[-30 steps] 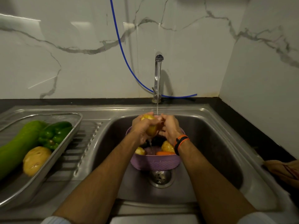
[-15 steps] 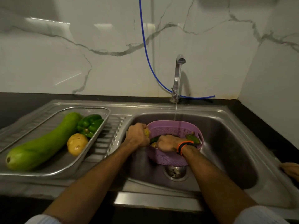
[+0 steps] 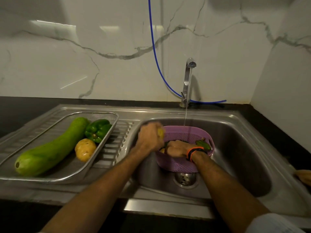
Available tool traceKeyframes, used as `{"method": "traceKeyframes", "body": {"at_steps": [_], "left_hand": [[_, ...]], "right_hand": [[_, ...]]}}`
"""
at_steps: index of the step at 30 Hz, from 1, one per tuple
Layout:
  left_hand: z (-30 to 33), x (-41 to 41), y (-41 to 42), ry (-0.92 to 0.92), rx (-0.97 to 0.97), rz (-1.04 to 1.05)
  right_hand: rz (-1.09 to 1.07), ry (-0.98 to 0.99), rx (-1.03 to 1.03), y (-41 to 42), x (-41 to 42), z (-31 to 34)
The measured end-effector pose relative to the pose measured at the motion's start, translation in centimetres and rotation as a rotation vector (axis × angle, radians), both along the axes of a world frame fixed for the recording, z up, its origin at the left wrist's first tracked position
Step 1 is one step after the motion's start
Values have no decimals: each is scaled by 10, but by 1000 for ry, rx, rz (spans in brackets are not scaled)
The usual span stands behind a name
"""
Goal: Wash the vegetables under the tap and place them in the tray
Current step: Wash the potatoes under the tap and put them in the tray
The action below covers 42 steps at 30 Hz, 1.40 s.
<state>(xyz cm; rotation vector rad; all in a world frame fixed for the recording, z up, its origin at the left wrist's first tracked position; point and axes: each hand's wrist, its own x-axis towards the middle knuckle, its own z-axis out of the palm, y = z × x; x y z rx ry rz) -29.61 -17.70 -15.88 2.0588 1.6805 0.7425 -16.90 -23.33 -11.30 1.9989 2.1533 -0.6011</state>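
Observation:
My left hand (image 3: pixel 149 137) is closed around a yellow potato (image 3: pixel 161 133), held above the sink's left edge beside the purple basket (image 3: pixel 181 163). My right hand (image 3: pixel 178 148), with an orange and black wristband, reaches down into the basket among vegetables; its fingers are hidden. A green vegetable (image 3: pixel 202 144) lies at the basket's right rim. The tap (image 3: pixel 188 78) runs a thin stream into the basket. The metal tray (image 3: pixel 107 115) on the drainboard holds a long green gourd (image 3: pixel 50 148), a green pepper (image 3: pixel 98 130) and a potato (image 3: pixel 85 149).
The steel sink (image 3: pixel 244 157) has a drain (image 3: pixel 185 179) under the basket. A blue hose (image 3: pixel 154 52) hangs down the marble wall behind the tap. A tan object (image 3: pixel 303 175) lies at the right counter edge. Black countertop surrounds the sink.
My left hand carried the potato away from under the stream toward the left. My right hand dropped into the basket. The view has swung left, showing the whole tray.

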Motion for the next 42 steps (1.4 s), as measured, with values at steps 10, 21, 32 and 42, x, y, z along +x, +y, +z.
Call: {"method": "traceKeyframes", "body": {"at_steps": [10,21,32,42], "left_hand": [[52,-12,9,-138,206,92],[-19,-14,-12,35,-61,71],[70,-95,-47,-79,79,194],[74,-186,-85,47,-22,338]], "right_hand": [[-9,127,-80,80,25,-99],[4,154,1,85,18,-99],[171,434,407,42,-60,-8],[369,463,470,-2,-147,10]]}}
